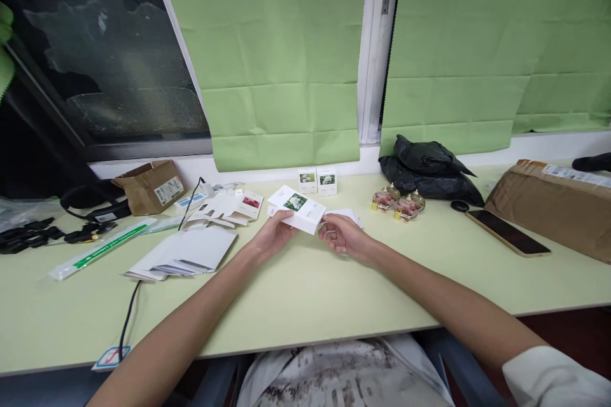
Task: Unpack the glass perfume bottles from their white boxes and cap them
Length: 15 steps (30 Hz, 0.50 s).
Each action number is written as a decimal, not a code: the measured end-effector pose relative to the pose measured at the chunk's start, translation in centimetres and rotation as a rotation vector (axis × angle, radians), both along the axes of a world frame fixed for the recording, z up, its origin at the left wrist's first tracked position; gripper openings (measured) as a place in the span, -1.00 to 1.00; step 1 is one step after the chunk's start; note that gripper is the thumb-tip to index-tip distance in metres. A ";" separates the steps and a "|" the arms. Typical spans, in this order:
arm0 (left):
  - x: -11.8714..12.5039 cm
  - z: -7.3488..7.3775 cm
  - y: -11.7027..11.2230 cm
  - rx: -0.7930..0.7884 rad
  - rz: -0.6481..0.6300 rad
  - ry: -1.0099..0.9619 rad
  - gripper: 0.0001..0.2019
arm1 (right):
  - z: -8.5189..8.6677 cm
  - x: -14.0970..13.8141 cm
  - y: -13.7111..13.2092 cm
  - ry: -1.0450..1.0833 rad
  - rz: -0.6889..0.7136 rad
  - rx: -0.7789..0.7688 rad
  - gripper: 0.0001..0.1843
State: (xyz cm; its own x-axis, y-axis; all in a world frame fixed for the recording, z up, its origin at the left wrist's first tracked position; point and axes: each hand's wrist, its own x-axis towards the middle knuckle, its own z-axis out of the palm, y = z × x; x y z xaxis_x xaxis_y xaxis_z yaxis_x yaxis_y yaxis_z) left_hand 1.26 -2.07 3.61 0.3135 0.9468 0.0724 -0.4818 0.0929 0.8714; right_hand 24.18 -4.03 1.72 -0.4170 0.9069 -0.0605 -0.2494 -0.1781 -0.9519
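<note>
A white carton [296,207] with a white-flower picture is held tilted above the middle of the table. My left hand [277,235] grips its lower left side, thumb on top. At the carton's right end is my right hand [344,233], its thumb and index finger pinching the corner and the other fingers curled. Behind the carton, two small white boxes [317,181] with flower pictures stand upright side by side. White paper pieces [351,215] lie partly hidden behind my right hand.
Flattened white cartons [186,253] and unfolded ones [229,206] lie on the left, near an open brown box [153,187] and a black cable [128,318]. To the right are pink-and-gold glass bottles [398,202], a black bag [429,172], a phone [508,232] and a large brown parcel [554,206].
</note>
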 end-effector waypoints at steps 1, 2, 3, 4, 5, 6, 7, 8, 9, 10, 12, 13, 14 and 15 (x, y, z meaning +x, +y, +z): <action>0.0 0.0 0.0 0.004 -0.007 0.010 -0.60 | 0.1 0.0 -0.1 0.010 0.005 -0.005 -0.67; -0.1 -0.1 0.0 0.007 -0.013 0.020 -0.59 | 0.1 0.0 -0.1 0.018 0.010 -0.005 -0.68; -0.1 -0.1 0.0 0.011 -0.017 0.029 -0.58 | 0.2 0.0 -0.2 0.026 0.014 -0.001 -0.69; -0.1 -0.2 0.0 0.015 -0.022 0.038 -0.58 | 0.2 0.0 -0.3 0.032 0.017 0.007 -0.70; -0.2 -0.2 0.1 0.020 -0.027 0.045 -0.57 | 0.3 0.0 -0.3 0.036 0.020 0.017 -0.71; -0.2 -0.2 0.1 0.026 -0.031 0.051 -0.56 | 0.4 0.1 -0.3 0.038 0.022 0.025 -0.71; -0.2 -0.3 0.1 0.031 -0.037 0.057 -0.54 | 0.5 0.1 -0.4 0.036 0.023 0.030 -0.71; -0.2 -0.3 0.1 0.037 -0.043 0.061 -0.52 | 0.5 0.1 -0.4 0.035 0.023 0.031 -0.71; -0.2 -0.2 0.0 0.042 -0.046 0.065 -0.50 | 0.5 0.2 -0.3 0.033 0.024 0.028 -0.71; -0.2 -0.2 0.0 0.048 -0.047 0.069 -0.48 | 0.6 0.2 -0.3 0.031 0.022 0.023 -0.71; -0.2 -0.1 -0.2 0.063 -0.054 0.080 -0.45 | 0.6 0.2 -0.3 0.031 0.020 0.009 -0.73; -0.1 0.0 -0.3 0.069 -0.058 0.088 -0.44 | 0.6 0.2 -0.2 0.032 0.021 0.003 -0.73; -0.1 0.0 -0.4 0.072 -0.060 0.096 -0.45 | 0.6 0.2 -0.2 0.033 0.024 -0.004 -0.73; 0.0 0.1 -0.4 0.073 -0.062 0.100 -0.45 | 0.6 0.2 -0.2 0.034 0.026 -0.009 -0.74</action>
